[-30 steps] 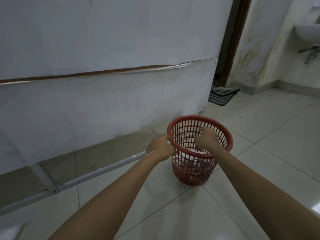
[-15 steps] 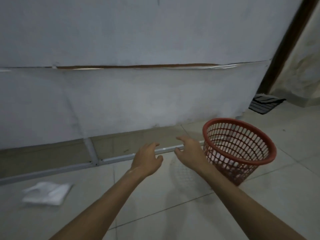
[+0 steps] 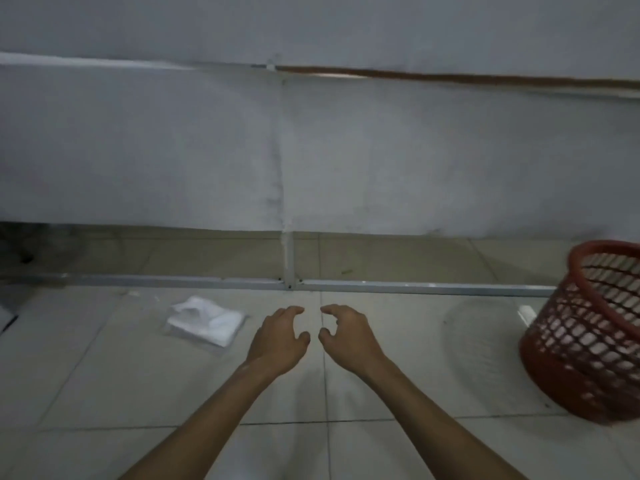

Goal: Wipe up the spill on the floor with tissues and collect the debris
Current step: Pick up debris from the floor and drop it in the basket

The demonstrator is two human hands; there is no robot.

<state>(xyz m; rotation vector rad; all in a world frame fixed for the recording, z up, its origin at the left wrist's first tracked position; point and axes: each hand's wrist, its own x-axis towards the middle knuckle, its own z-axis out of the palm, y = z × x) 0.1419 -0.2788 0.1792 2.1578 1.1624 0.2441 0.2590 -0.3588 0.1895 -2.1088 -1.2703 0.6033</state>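
A white pack of tissues [image 3: 205, 320] lies on the pale floor tiles, left of centre. My left hand [image 3: 280, 338] hovers just right of it, fingers curled apart and holding nothing. My right hand [image 3: 349, 335] is beside the left one, also empty with loosely bent fingers. A red plastic mesh basket [image 3: 588, 334] stands on the floor at the far right, well apart from both hands. A small white scrap [image 3: 526, 312] shows by the basket's left side.
A grey-white panel wall [image 3: 311, 150] fills the upper view, with a metal rail [image 3: 415, 287] along its foot and an upright post [image 3: 288, 258]. Something dark [image 3: 26, 258] sits under the panel at far left. Tile floor spreads around the hands.
Both hands have left the red basket and moved left, empty. The view has swung left: the basket slid to the right edge and the tissue pack came into sight.
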